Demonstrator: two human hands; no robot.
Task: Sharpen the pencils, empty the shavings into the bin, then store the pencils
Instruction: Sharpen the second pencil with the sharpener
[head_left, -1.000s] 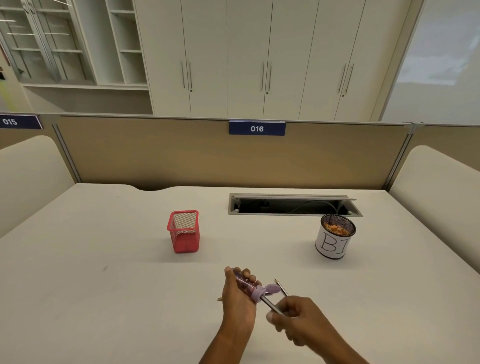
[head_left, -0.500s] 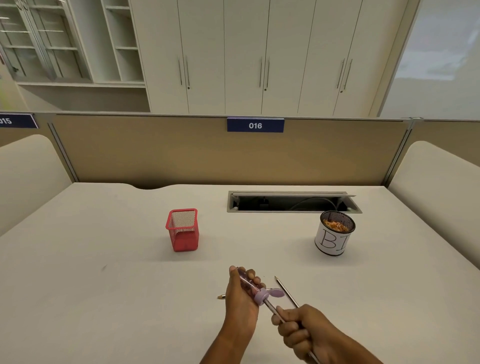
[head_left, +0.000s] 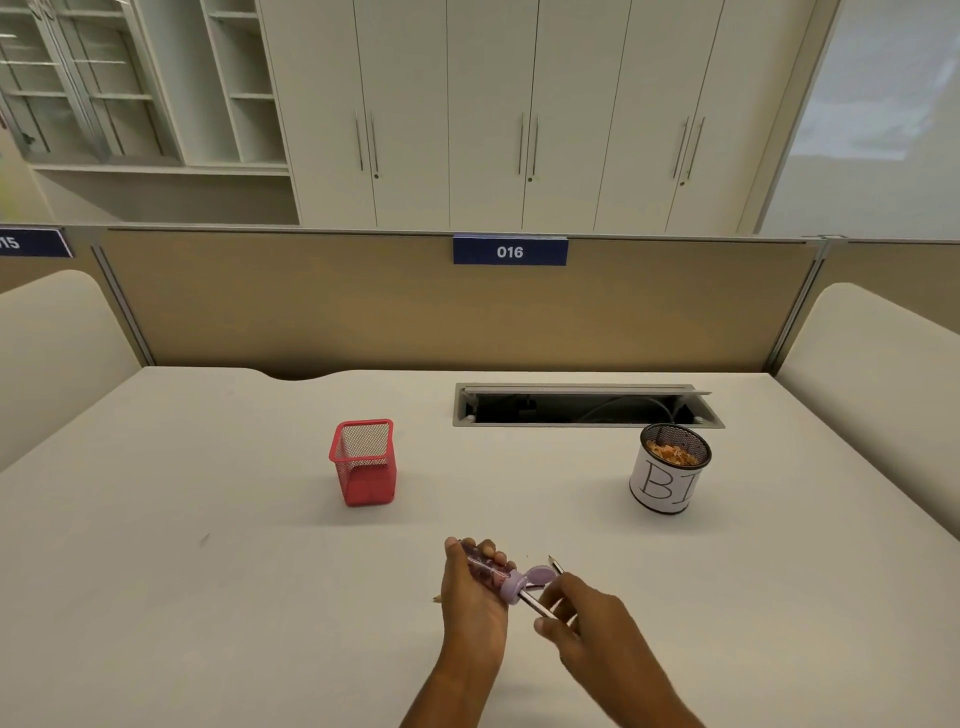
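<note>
Pencil sharpening under way above the tabletop (head_left: 208, 623).
Left hand (head_left: 475, 597) fingers wrap the purple sharpener (head_left: 493, 574). The right hand (head_left: 592, 623), lower a moment ago, now pinches the inserted pencil (head_left: 535, 605) nearer the sharpener, probably for another twist.

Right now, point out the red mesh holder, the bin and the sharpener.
red mesh holder (head_left: 368, 483), head view, on its front mesh wall.
bin (head_left: 662, 488), head view, on its white paper label.
sharpener (head_left: 511, 590), head view, on its purple cap.
</note>
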